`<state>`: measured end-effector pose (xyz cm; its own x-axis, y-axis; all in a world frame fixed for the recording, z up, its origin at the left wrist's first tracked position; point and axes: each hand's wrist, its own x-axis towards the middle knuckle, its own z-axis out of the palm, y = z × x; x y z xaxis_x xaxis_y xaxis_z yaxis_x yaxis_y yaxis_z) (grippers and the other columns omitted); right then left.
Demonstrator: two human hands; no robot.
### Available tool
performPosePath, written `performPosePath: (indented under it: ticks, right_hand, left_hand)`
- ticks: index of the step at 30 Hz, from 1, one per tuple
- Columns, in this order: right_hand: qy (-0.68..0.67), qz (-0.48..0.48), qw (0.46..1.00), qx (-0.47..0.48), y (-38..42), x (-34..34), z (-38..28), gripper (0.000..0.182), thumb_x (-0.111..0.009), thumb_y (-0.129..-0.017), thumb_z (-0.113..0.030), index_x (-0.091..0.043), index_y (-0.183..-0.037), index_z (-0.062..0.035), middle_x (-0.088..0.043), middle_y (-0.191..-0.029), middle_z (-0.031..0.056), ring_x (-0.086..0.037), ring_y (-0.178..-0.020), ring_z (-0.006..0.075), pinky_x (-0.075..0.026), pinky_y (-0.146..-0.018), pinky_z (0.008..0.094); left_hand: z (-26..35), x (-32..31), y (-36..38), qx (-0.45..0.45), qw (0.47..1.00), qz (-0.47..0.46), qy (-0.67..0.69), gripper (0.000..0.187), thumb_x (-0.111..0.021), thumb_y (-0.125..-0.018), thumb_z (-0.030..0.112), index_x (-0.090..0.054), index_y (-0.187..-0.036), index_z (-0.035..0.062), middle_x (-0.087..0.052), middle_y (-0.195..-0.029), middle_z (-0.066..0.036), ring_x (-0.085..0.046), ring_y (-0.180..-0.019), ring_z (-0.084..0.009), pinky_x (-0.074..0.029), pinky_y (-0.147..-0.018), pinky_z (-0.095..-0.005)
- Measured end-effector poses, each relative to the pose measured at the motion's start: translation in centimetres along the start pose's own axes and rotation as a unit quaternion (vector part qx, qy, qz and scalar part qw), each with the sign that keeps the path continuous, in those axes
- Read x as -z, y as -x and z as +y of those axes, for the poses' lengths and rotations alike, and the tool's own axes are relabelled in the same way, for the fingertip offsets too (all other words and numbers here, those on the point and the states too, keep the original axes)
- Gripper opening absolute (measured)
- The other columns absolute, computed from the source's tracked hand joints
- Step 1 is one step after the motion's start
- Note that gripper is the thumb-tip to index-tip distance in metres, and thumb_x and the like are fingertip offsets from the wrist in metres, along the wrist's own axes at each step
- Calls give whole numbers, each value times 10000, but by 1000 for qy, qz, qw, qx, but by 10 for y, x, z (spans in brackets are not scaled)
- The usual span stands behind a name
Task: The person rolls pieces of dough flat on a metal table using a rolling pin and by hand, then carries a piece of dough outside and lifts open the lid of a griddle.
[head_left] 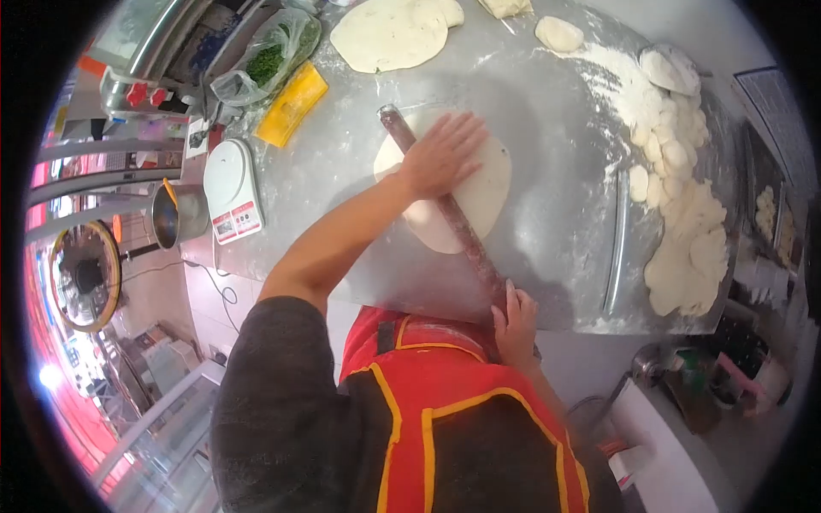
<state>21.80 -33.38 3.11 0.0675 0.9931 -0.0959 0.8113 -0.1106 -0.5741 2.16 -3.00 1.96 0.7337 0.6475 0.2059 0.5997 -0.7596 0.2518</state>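
Note:
A dark wooden rolling pin (462, 229) lies slantwise across a flat, roundish sheet of dough (489, 192) on the metal worktable. My left hand (443, 156) rests flat on the upper half of the pin, its fingers stretched out over the dough. At the pin's near end, by the table's front edge, my right hand (515, 323) has its thumb and fingers about the wood; part of this grip is hidden. Beyond my left hand lies another flat dough sheet (389, 34).
On the left stand a white kitchen scale (231, 188), a yellow rectangular object (291, 104) and a plastic bag of chopped greens (267, 61). Toward the right are a metal rod (616, 244), dough pieces (671, 154), a large dough mass (688, 252) and scattered flour (611, 64).

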Motion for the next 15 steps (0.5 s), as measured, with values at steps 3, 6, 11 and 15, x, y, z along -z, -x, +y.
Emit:
performPosePath:
  ticks: [3,6,11,15]
  right_hand:
    - [11,19,1000,4,7,-22,-23,590,-671,-853,-115,-462,-1395,-11,-531,-1193,190,-509,-1070,383,-409,-941,473]
    - [3,26,1000,5,12,-46,-59,562,-671,-843,-96,-486,-1368,-10,-543,-1170,183,-518,-1057,384,-418,-934,470]
    - [-40,62,997,-9,18,-64,-89,494,-670,-838,-74,-523,-1307,-30,-554,-1128,188,-529,-1013,383,-437,-910,445]
    - [-28,74,992,-101,17,-25,-62,428,-644,-846,-46,-526,-1254,2,-564,-1088,229,-533,-1032,399,-436,-905,453]
  left_hand:
    - [0,5,29,-1,999,-44,-13,576,-525,-957,378,-436,-1436,72,-398,-1512,-116,-294,-1433,-304,-194,-1181,-488]
    - [-22,31,94,15,997,-72,12,607,-545,-932,348,-405,-1450,66,-389,-1518,-120,-276,-1444,-317,-185,-1184,-479]
    - [-37,45,163,95,992,-1,86,635,-598,-894,231,-376,-1448,17,-394,-1493,-197,-320,-1414,-364,-210,-1175,-472]
    - [-52,18,125,240,959,116,97,603,-669,-845,219,-441,-1355,-8,-489,-1365,-236,-440,-1296,-392,-352,-1070,-464]
